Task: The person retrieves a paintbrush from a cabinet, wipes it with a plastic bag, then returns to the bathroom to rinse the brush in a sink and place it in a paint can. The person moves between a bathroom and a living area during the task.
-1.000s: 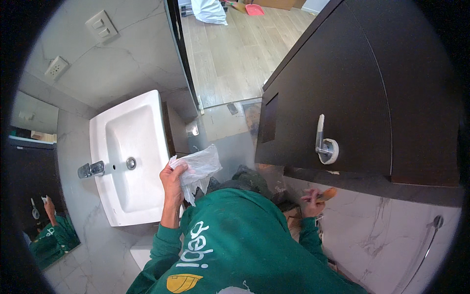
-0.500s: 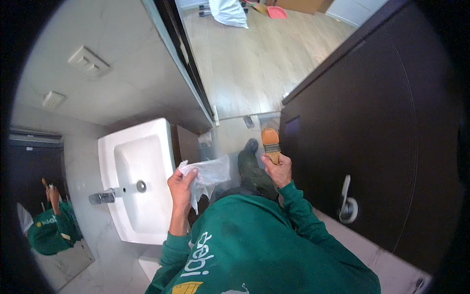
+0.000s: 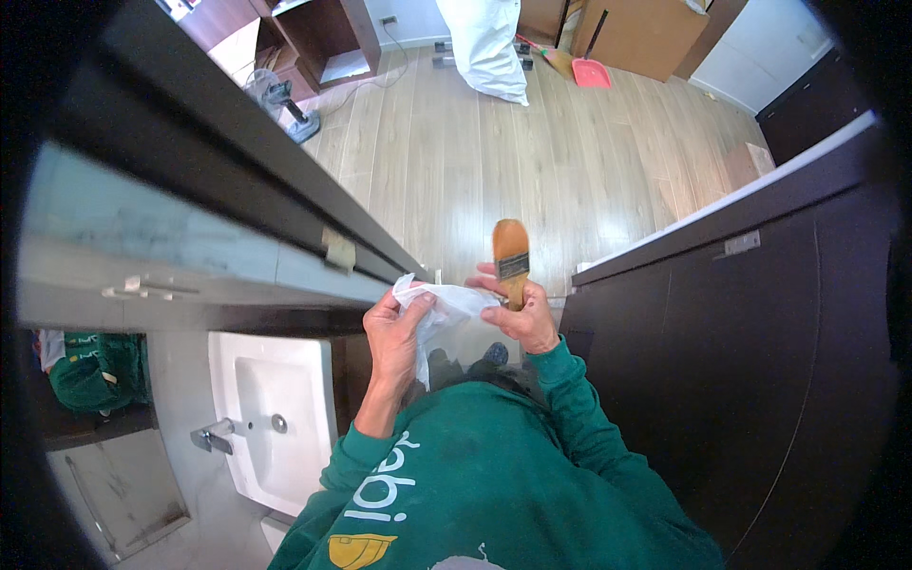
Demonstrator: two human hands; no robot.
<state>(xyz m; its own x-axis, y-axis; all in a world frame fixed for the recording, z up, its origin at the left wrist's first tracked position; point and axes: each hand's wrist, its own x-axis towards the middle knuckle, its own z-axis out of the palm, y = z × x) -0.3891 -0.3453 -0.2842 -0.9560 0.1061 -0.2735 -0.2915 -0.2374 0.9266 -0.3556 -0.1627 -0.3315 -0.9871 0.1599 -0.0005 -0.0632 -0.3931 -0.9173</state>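
In front of my body, my left hand (image 3: 391, 331) pinches the left end of a crumpled, thin white plastic bag (image 3: 446, 309), which hangs loosely below it. My right hand (image 3: 524, 318) holds a flat paintbrush (image 3: 511, 252) by its wooden handle, the orange-brown bristles pointing up and away from me. The right thumb reaches to the bag's right edge, while other right fingers stretch out behind the bag and are partly hidden. Brush and bag lie close side by side.
A white washbasin (image 3: 275, 418) with a chrome faucet (image 3: 214, 437) stands at my left. A dark door (image 3: 703, 313) is open at my right. Past the doorway's dark frame (image 3: 285, 204), a wood-look floor (image 3: 446, 171) holds a large white sack (image 3: 484, 47), a fan (image 3: 285, 104) and a pink dustpan (image 3: 592, 73).
My view has moved toward the doorway, showing more of the room beyond. My hands have come together, bringing the brush next to the bag and the right thumb to the bag's edge.
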